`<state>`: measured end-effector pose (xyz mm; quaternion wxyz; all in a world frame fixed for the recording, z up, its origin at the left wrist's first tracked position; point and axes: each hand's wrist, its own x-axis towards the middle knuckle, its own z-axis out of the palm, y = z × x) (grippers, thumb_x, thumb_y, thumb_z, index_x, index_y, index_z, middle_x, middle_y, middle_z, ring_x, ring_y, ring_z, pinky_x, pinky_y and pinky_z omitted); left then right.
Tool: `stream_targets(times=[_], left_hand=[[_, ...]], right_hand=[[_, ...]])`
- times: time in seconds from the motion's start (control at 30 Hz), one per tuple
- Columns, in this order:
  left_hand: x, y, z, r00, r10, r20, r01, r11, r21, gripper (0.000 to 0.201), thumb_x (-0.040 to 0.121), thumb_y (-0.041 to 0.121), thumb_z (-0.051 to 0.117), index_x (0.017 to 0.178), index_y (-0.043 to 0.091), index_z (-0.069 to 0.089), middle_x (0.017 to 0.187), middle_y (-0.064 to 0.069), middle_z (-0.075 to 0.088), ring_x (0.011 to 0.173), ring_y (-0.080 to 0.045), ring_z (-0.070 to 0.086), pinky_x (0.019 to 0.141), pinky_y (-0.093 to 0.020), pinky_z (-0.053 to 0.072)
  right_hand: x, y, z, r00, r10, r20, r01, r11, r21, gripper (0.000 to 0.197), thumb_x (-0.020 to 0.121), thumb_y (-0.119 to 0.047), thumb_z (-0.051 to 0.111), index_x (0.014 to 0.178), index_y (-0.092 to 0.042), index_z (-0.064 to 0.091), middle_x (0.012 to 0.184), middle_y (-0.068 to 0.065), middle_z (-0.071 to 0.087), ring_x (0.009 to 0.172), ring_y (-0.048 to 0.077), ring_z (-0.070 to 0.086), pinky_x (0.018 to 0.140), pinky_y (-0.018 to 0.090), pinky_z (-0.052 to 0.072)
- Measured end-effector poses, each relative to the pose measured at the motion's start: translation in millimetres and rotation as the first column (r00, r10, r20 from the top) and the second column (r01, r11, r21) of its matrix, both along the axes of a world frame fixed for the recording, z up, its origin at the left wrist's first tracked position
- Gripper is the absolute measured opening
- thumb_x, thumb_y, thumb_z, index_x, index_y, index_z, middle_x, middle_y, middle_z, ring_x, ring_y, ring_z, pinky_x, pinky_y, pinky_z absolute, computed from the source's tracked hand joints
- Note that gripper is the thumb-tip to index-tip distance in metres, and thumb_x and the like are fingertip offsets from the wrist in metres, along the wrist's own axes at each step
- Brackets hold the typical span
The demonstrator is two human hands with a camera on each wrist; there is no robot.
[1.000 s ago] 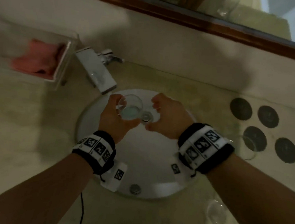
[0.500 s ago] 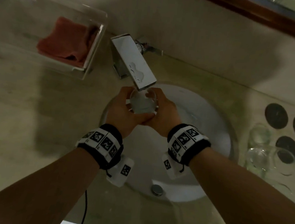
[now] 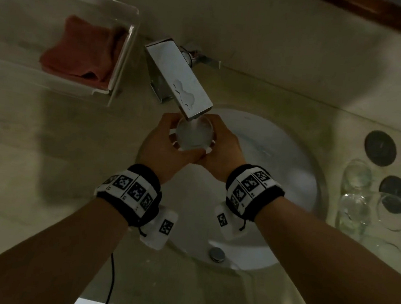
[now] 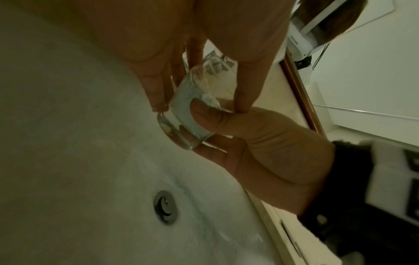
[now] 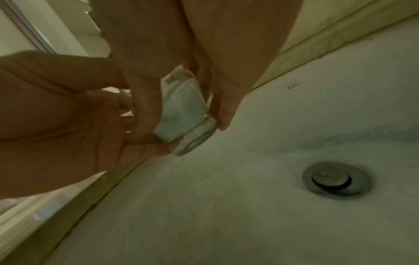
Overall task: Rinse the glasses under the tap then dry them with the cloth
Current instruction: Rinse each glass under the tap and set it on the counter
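Note:
A small clear glass (image 3: 194, 137) sits upright right under the spout of the chrome tap (image 3: 179, 78), cloudy with water inside. Both hands hold it over the white sink (image 3: 279, 143). My left hand (image 3: 169, 141) grips its left side and my right hand (image 3: 220, 143) its right side. In the left wrist view the glass (image 4: 186, 116) sits between left fingers (image 4: 156, 96) and the right hand's thumb (image 4: 204, 114). From the right wrist the glass (image 5: 186, 116) shows its thick base, with the right hand's fingers (image 5: 224, 114) alongside. A red cloth (image 3: 82, 51) lies in a clear tray (image 3: 119, 73) at the back left.
Several more glasses (image 3: 353, 207) stand on the counter right of the basin, next to dark round coasters (image 3: 379, 148). The drain plug (image 5: 335, 179) lies low in the bowl. A chrome overflow knob (image 3: 216, 254) sits at the near rim. A black cable (image 3: 111, 284) hangs by my left forearm.
The glass went from mid-basin up under the spout. My right hand, apart from it a second ago, now holds it too. Little has changed in the last half second.

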<state>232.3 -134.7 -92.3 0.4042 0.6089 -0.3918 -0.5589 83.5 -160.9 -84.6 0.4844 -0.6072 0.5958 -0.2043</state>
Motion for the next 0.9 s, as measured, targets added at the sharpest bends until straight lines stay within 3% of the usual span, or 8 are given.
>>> stream_targets(times=[0.17, 0.27, 0.4, 0.5, 0.6, 0.67, 0.8, 0.9], left_hand=[[2.1, -3.1, -3.9, 0.974, -0.081, 0.211, 0.07, 0.996, 0.057, 0.062, 0.077, 0.049, 0.077, 0.13, 0.022, 0.058, 0.116, 0.01, 0.066, 0.103, -0.008, 0.065, 0.087, -0.032, 0.056], [1.8, -3.7, -1.1, 0.887, -0.265, 0.377, 0.196, 0.958, 0.211, 0.06, 0.081, 0.075, 0.052, 0.091, 0.017, 0.065, 0.088, 0.001, 0.069, 0.088, -0.024, 0.067, 0.078, -0.035, 0.052], [-1.9, -3.0, 3.7, 0.888, -0.355, 0.294, 0.187, 0.86, 0.474, 0.076, 0.085, 0.078, 0.044, 0.091, 0.005, 0.064, 0.086, -0.016, 0.071, 0.083, -0.036, 0.073, 0.077, -0.047, 0.062], [-3.7, -2.3, 5.4, 0.9, -0.351, 0.257, 0.17, 0.828, 0.534, 0.075, 0.086, 0.077, 0.044, 0.097, 0.004, 0.061, 0.083, -0.015, 0.07, 0.076, -0.032, 0.074, 0.069, -0.041, 0.063], [-3.6, -3.7, 9.2, 0.909, -0.337, 0.245, 0.164, 0.831, 0.532, 0.068, 0.091, 0.071, 0.046, 0.095, 0.004, 0.06, 0.076, -0.013, 0.069, 0.066, -0.028, 0.073, 0.06, -0.035, 0.062], [-1.1, -7.0, 7.2, 0.927, -0.303, 0.219, 0.158, 0.848, 0.506, 0.062, 0.091, 0.065, 0.053, 0.096, 0.005, 0.064, 0.086, -0.016, 0.073, 0.076, -0.031, 0.074, 0.071, -0.043, 0.063], [0.0, -6.8, 7.5, 0.949, -0.264, 0.173, 0.21, 0.938, 0.277, 0.048, 0.077, 0.039, 0.079, 0.114, 0.021, 0.056, 0.107, 0.001, 0.067, 0.099, -0.019, 0.067, 0.088, -0.039, 0.058], [1.8, -6.8, 7.4, 0.955, -0.241, 0.173, 0.225, 0.969, 0.103, 0.057, 0.073, 0.021, 0.084, 0.116, 0.029, 0.048, 0.11, 0.007, 0.063, 0.106, -0.018, 0.065, 0.09, -0.038, 0.056]], right_hand=[[-3.6, -1.7, 0.0, 0.999, -0.02, 0.03, 0.015, 0.987, 0.159, 0.092, 0.059, -0.044, 0.087, 0.138, -0.029, 0.041, 0.122, -0.002, 0.064, 0.104, 0.018, 0.068, 0.085, 0.039, 0.061], [-6.0, -3.0, -0.3, 0.999, 0.005, -0.049, 0.014, 0.929, 0.37, 0.085, 0.067, -0.056, 0.079, 0.135, -0.017, 0.047, 0.113, 0.001, 0.068, 0.102, 0.023, 0.07, 0.089, 0.042, 0.06], [-6.5, 0.4, -0.5, 0.999, -0.026, -0.037, 0.044, 0.754, 0.655, 0.053, 0.08, -0.054, 0.074, 0.095, -0.003, 0.069, 0.098, 0.02, 0.076, 0.089, 0.035, 0.075, 0.083, 0.051, 0.062], [-9.6, 4.9, 4.9, 0.999, -0.037, -0.019, 0.04, 0.696, 0.717, 0.057, 0.086, -0.058, 0.067, 0.097, -0.001, 0.07, 0.094, 0.021, 0.076, 0.072, 0.028, 0.073, 0.069, 0.038, 0.062], [-10.7, 3.5, 9.7, 1.0, -0.014, -0.025, 0.028, 0.699, 0.715, 0.059, 0.087, -0.058, 0.066, 0.102, -0.001, 0.069, 0.097, 0.021, 0.076, 0.074, 0.028, 0.073, 0.077, 0.041, 0.063], [-8.3, 1.0, 12.1, 0.999, 0.012, -0.048, 0.022, 0.758, 0.652, 0.056, 0.085, -0.051, 0.072, 0.11, -0.001, 0.066, 0.103, 0.021, 0.075, 0.086, 0.033, 0.075, 0.086, 0.047, 0.062], [-8.7, 3.3, 13.2, 0.998, 0.007, -0.068, 0.016, 0.943, 0.331, 0.068, 0.068, -0.026, 0.091, 0.12, -0.021, 0.048, 0.103, 0.005, 0.066, 0.078, 0.013, 0.064, 0.06, 0.017, 0.054], [-7.9, 5.6, 9.7, 0.997, -0.026, -0.071, 0.034, 0.992, 0.118, 0.077, 0.061, -0.021, 0.094, 0.121, -0.028, 0.045, 0.106, 0.002, 0.065, 0.089, 0.018, 0.065, 0.073, 0.028, 0.056]])
